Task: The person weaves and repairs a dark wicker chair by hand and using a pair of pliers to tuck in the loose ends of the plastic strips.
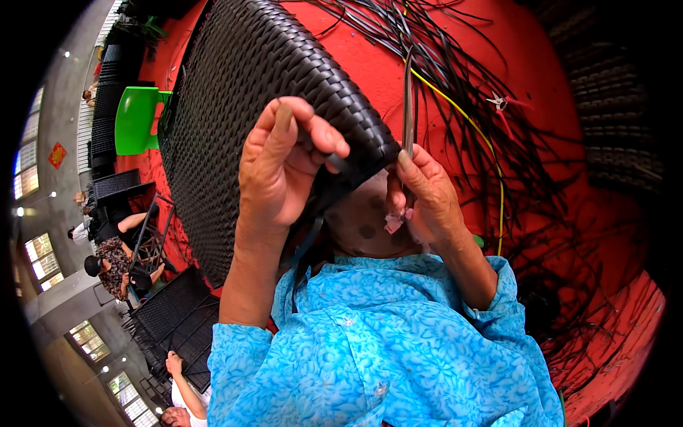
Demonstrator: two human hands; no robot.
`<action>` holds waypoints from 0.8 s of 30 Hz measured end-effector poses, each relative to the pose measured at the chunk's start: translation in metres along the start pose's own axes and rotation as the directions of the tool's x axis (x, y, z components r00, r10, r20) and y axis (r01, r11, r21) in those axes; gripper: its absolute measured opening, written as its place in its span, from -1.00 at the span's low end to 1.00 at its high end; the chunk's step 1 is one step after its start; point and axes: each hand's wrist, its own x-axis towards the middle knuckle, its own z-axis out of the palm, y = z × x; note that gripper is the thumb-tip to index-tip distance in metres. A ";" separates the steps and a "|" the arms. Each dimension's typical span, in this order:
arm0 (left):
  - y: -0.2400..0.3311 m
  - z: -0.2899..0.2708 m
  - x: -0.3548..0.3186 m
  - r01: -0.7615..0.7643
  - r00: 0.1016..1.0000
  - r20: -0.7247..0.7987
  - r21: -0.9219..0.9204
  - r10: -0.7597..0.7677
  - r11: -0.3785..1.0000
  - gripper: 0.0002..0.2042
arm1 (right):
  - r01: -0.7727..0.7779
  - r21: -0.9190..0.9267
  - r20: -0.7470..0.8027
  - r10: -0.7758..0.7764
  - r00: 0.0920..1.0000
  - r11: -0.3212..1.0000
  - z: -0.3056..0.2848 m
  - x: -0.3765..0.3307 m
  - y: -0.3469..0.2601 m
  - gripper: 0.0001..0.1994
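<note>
A large dark woven wicker panel (235, 142), its thick braided edge running down to a corner, stands in front of me. Beside that corner my left hand (277, 167) is raised with its fingers curled; a short blurred length of black plastic strip (343, 168) shows at its fingertips. To the right of the corner my right hand (430, 188) pinches a long flat plastic strip (408, 107) between thumb and fingers. The strip runs up toward the heap of strips. A small ragged pink piece (393, 222) shows below the fingers of my right hand.
Loose black strips (455, 92) and a yellow one (469, 117) are strewn over the red floor (541, 57). Red-handled pliers (499, 103) lie among them. A green chair (136, 121) stands at left, near other people (114, 267) and woven pieces. More wicker (619, 121) is at right.
</note>
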 end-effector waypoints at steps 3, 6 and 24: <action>0.003 0.000 -0.017 0.016 1.000 -0.022 -0.039 -0.017 0.999 -0.78 | -0.015 -0.064 0.031 0.017 0.999 0.998 0.001 -0.012 0.003 -0.82; 0.001 0.000 -0.032 0.019 1.000 -0.022 0.017 -0.018 1.000 -0.79 | -0.040 -0.101 0.016 0.042 0.999 0.994 0.000 -0.022 0.010 -0.81; -0.010 -0.002 -0.043 -0.015 0.996 -0.093 0.038 0.019 0.999 -0.78 | 0.012 -0.225 0.121 0.016 0.993 0.974 -0.014 -0.023 0.007 -0.65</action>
